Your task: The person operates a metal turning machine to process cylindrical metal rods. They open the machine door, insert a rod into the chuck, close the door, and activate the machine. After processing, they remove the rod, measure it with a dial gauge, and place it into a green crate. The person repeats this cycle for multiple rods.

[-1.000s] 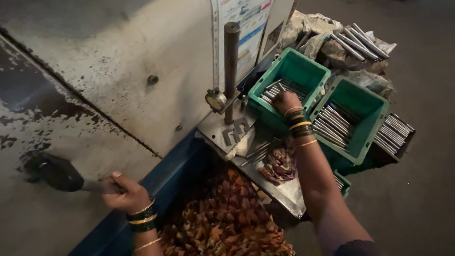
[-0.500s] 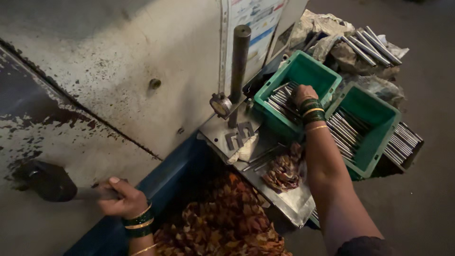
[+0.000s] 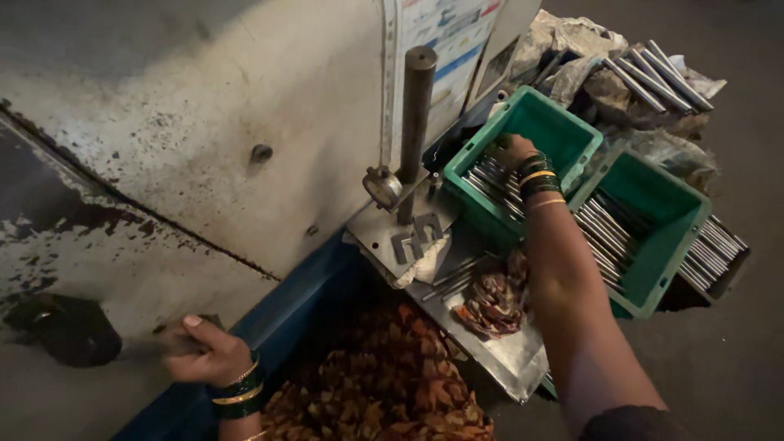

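Now right hand (image 3: pixel 516 150) down in near green bin (image 3: pixel 490 214), fingers curled among metal rods (image 3: pixel 490 181), grip unclear; rods' long axes run near-left to far-right. Left hand (image 3: pixel 204 351) clamped on dark lever handle (image 3: pixel 61 327), far left.

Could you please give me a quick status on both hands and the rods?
Right hand down in the near green bin, on the metal rods. Left hand gripping the lever handle. Nothing blocking.

1. A second green bin (image 3: pixel 653 237) of metal rods sits just right of the first.
2. A vertical steel post (image 3: pixel 416 122) rises from a metal plate (image 3: pixel 498 359).
3. Crumpled grey bags (image 3: pixel 588 65) lie behind the bins.
4. A printed sheet (image 3: pixel 445 33) hangs on the worn machine wall (image 3: pixel 204 122).
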The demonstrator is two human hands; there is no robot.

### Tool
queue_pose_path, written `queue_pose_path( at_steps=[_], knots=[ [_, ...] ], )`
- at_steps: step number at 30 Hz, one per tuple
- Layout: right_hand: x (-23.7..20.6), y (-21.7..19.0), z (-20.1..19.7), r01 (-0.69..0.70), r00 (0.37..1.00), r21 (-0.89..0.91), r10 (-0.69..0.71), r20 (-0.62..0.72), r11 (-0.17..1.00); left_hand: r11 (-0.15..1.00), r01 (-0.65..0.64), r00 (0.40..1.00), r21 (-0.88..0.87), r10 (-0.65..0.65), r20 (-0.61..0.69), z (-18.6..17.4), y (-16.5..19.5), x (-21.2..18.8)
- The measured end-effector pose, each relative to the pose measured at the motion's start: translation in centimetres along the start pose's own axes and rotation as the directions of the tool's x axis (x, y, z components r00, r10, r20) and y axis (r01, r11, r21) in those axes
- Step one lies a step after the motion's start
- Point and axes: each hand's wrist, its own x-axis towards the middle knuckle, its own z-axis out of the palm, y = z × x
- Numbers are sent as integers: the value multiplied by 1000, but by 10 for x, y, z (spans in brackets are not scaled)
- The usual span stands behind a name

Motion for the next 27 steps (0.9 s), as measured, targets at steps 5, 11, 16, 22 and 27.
queue_pose_path(
  at_steps=[5,11,16,22,27],
  knots=[
    [-11,-22,4,-96,993,-27,94,-74,995,996,-28,1000,85,28,-9,4,-3,0],
    [-1,-15,4,-141,962,-115,108,-251,983,995,-69,997,70,72,-41,9,-7,-1],
    [2,13,-12,10,901,-150,-74,-427,989,996,-73,997,43,74,-28,7,-2,0],
    [-34,47,-47,152,916,-121,-186,-356,981,997,-60,998,39,58,33,1,7,3],
    [-58,62,-49,236,954,-288,-278,-115,928,999,-17,998,-39,19,52,-2,5,1]
  ],
)
